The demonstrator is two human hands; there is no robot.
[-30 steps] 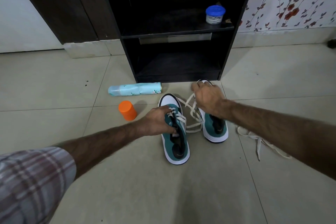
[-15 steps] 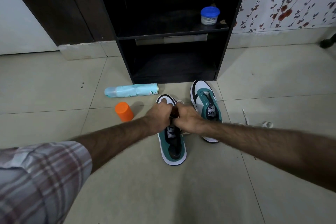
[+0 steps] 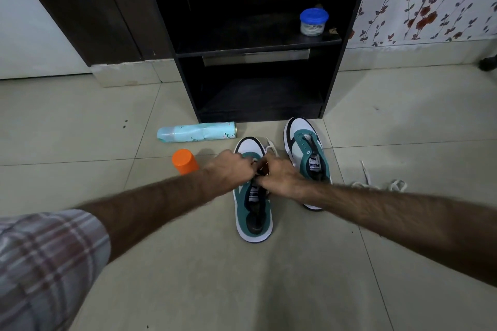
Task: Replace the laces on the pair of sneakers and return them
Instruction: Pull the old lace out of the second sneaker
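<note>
Two green-and-white sneakers stand on the tiled floor, toes toward the cabinet. Over the eyelets of the left sneaker [image 3: 254, 212], my left hand [image 3: 231, 169] and my right hand [image 3: 279, 176] meet, fingers curled, pinching its white lace [image 3: 271, 146], whose end pokes out beyond my fingers. The right sneaker [image 3: 306, 153] stands beside it with no lace in its eyelets. A loose white lace [image 3: 376, 183] lies on the floor to the right.
A black open cabinet [image 3: 258, 45] stands just ahead, with a blue-lidded jar [image 3: 313, 21] on its shelf. A light blue spray can [image 3: 196, 131] lies on the floor and an orange cap [image 3: 185, 161] stands left of the sneakers.
My right hand left the right sneaker and joined my left hand over the left sneaker. The lace it was pulling is out of the right sneaker; a loose lace lies at the right.
</note>
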